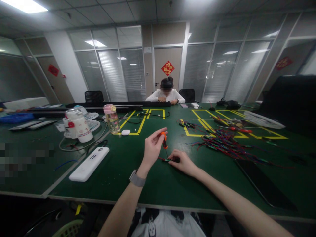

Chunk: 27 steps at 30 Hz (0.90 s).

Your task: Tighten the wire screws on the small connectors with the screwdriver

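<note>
In the middle of the green table (118, 177), my left hand (153, 146) grips the orange and black handle of a screwdriver (165, 142). Its thin shaft points down at a small green circuit board (166, 160) with a red wire. My right hand (182, 161) is closed at the board's right end, fingertips pinching it against the tabletop. The screwdriver's tip meets the board or is very near it; I cannot tell which. A heap of similar wired boards (224, 143), with red and blue wires, lies to the right.
A white power bank (90, 164) lies left. Behind it stand a white jug (80, 126) and a pink-lidded bottle (112, 119). A black flat panel (264, 184) lies right. Yellow tape (142, 122) marks the table. Another person (166, 93) sits opposite.
</note>
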Motion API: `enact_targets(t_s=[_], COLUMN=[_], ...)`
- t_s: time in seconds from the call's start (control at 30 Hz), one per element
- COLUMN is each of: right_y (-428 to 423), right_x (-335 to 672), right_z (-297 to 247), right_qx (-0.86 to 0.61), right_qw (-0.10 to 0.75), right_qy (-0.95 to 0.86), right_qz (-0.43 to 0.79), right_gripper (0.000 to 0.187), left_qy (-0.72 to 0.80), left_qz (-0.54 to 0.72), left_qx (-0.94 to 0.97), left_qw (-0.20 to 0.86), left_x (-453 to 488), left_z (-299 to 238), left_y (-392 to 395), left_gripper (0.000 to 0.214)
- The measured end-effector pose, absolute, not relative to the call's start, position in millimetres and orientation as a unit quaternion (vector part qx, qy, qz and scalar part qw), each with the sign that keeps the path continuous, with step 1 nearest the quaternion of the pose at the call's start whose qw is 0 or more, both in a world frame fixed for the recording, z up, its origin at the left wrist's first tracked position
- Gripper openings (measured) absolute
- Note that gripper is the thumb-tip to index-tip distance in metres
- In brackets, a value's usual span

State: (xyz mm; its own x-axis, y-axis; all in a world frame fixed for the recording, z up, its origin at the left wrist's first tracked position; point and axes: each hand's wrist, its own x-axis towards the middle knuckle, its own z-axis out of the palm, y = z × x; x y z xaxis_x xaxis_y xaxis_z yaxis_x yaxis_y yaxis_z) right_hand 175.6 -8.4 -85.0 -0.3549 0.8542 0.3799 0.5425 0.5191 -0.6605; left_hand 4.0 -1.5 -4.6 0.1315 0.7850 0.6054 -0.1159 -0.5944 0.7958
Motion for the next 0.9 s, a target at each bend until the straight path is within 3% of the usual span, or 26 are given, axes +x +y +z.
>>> enact_targets(t_s=[0.27, 0.37, 0.63, 0.77, 0.9], right_y=[-8.1, -8.7, -8.5, -7.8, -8.6], right_x=[175.9, 175.6, 175.9, 176.5, 176.0], right_z=[-85.4, -84.7, -85.4, -86.9, -85.9], right_qx=[-0.440, -0.441, -0.437, -0.434, -0.437], right_qw=[0.361, 0.361, 0.355, 0.358, 0.358], right_qy=[-0.794, -0.794, -0.800, -0.800, -0.796], right_qz=[0.215, 0.213, 0.209, 0.208, 0.215], right_gripper=[0.008, 0.008, 0.008, 0.008, 0.009], left_qy=[0.290, 0.304, 0.273, 0.262, 0.284], left_qz=[0.641, 0.635, 0.597, 0.605, 0.631], left_qx=[0.680, 0.691, 0.721, 0.711, 0.696], left_qw=[0.209, 0.166, 0.221, 0.245, 0.191], left_x=[3.6, 4.1, 4.4, 5.4, 5.7], left_z=[-4.9, -3.7, -7.3, -8.0, -6.6], left_y=[-3.0, -6.5, -7.0, -6.6, -5.6], left_gripper=[0.012, 0.015, 0.033, 0.026, 0.017])
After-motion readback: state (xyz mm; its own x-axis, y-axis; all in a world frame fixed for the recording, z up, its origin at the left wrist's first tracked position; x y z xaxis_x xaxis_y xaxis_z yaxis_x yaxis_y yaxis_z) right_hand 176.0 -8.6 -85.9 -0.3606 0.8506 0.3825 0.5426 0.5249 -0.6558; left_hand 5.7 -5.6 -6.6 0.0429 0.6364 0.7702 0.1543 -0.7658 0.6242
